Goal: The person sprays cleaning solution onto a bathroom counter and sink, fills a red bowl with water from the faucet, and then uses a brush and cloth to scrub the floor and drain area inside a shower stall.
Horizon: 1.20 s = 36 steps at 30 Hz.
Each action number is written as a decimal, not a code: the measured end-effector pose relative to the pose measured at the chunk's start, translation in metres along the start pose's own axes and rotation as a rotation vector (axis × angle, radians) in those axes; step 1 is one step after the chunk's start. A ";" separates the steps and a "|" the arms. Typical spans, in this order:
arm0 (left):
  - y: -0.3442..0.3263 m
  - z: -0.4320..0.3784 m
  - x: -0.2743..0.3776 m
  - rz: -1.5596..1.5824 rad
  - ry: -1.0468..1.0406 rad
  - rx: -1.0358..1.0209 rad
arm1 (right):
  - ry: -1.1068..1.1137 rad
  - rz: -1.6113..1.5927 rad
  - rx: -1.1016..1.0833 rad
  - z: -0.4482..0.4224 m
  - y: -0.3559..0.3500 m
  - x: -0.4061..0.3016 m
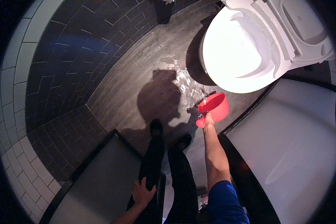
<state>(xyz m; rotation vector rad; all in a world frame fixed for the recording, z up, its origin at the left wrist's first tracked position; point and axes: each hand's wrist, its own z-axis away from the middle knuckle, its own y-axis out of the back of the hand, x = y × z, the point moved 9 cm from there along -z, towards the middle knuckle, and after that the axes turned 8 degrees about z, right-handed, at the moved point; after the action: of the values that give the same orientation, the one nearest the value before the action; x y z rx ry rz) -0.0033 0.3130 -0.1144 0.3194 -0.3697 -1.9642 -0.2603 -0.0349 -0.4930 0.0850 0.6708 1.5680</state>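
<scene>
My right hand (pixel 209 119) grips the handle of a red plastic dipper (pixel 220 109), whose mouth is tipped to the left. Water (pixel 189 86) splashes and spreads on the grey floor (pixel 123 84) beside the dipper. My left hand (pixel 143 192) rests on my left thigh with its fingers spread and holds nothing. A white toilet (pixel 226 79) with its seat and lid raised stands beyond the dipper, at the upper right; its bowl is glaringly bright.
Dark brick-shaped wall tiles (pixel 70 61) run along the left. Black-framed frosted panels stand at the lower left (pixel 100 179) and the right (pixel 291 126). A dark bin (pixel 163 12) is by the wall at the top. My shoes (pixel 156 128) are on the floor.
</scene>
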 end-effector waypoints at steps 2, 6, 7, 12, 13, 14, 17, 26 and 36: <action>-0.003 0.003 -0.005 0.000 0.035 0.032 | -0.082 -0.154 -0.035 0.023 -0.022 0.011; 0.001 0.007 0.010 -0.040 0.031 0.043 | -0.196 -0.438 -0.274 0.052 0.002 0.033; 0.004 0.008 0.014 -0.054 0.005 0.087 | -0.319 -0.391 -0.323 0.066 0.004 0.041; 0.021 0.018 0.027 -0.074 -0.070 0.197 | -0.449 -0.579 -0.304 0.132 0.025 0.010; 0.026 0.020 0.033 -0.103 -0.128 0.238 | -0.455 -0.574 -0.336 0.138 0.030 0.004; 0.031 0.023 0.039 -0.130 -0.185 0.279 | -0.380 -0.598 -0.355 0.144 0.039 -0.003; 0.037 0.027 0.063 -0.236 -0.354 0.280 | -0.157 -0.662 -0.418 0.168 0.059 -0.017; 0.088 0.015 0.080 -0.328 -0.688 0.147 | -0.431 -1.412 -0.585 0.351 0.241 0.142; 0.086 0.022 0.124 -0.555 -0.623 -0.209 | -0.097 -1.786 0.107 0.480 0.420 0.347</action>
<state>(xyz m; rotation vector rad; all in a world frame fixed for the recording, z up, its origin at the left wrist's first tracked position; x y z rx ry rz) 0.0100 0.1687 -0.0671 -0.3827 -0.5000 -2.6081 -0.4673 0.4784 -0.0227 -0.2984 0.4429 -0.1912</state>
